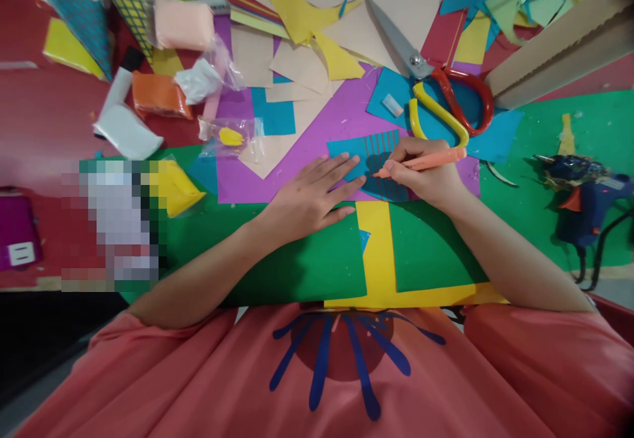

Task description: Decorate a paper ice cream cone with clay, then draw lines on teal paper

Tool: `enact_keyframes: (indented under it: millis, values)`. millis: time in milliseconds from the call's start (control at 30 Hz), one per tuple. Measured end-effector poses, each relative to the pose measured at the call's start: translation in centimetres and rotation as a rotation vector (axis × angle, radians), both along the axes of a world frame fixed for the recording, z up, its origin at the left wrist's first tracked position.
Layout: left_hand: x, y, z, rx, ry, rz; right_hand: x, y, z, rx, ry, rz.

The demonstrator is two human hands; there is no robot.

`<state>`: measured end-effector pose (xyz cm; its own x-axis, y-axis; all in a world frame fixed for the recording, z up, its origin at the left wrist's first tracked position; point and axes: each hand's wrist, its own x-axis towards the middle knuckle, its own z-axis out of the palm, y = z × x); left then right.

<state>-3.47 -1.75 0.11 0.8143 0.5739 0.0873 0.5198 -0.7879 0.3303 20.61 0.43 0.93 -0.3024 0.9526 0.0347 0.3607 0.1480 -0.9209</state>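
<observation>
My right hand [428, 170] is closed around an orange marker [438, 159], its tip down on a piece of blue craft paper [354, 144]. Several brownish parallel lines run across the right part of that blue piece. Stretched flat, my left hand [317, 193] presses on the left side of the same piece, fingers pointing right. Beneath lies a purple sheet [238, 183] over green sheets [297, 259]. Large scissors [419, 65] with one red and one yellow handle loop rest partly open just beyond my right hand.
A hot glue gun [592, 210] lies on the right with its cord. Wrapped clay packs, including an orange one [161, 94] and a yellow one [176, 187], sit left. Blue and yellow cones [82, 25] are at the far left. A cardboard piece [559, 41] stands upper right near paper scraps.
</observation>
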Motion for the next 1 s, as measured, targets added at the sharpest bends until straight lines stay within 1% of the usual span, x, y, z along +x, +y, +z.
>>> enact_keyframes:
  millis: [100,267,333,400,500,567,833,1000]
  values:
    - [-0.03,-0.09,-0.11,-0.026,0.003,0.003,0.06,-0.05,0.02,-0.03,0.012,0.006]
    - [0.05,-0.12,-0.12,-0.05,0.004,0.03,0.22,-0.24,0.28,-0.089,0.117,-0.083]
    - [0.09,-0.02,0.01,-0.049,0.009,0.058,0.19,-0.3,0.38,-0.102,0.142,-0.077]
    - [0.09,0.1,0.2,-0.052,0.011,0.073,0.1,-0.32,0.46,-0.103,0.126,-0.041]
    - [0.06,0.2,0.45,-0.053,0.005,0.061,-0.03,-0.28,0.54,-0.095,0.084,-0.008]
    - [0.04,0.21,0.52,-0.044,-0.01,0.047,-0.08,-0.25,0.57,-0.088,0.071,-0.006]
    - [0.05,0.11,0.41,-0.054,-0.021,0.058,-0.01,-0.2,0.59,-0.047,-0.008,0.0]
    - [0.05,0.13,0.38,-0.043,-0.025,0.056,-0.06,-0.06,0.61,-0.055,-0.02,0.017]
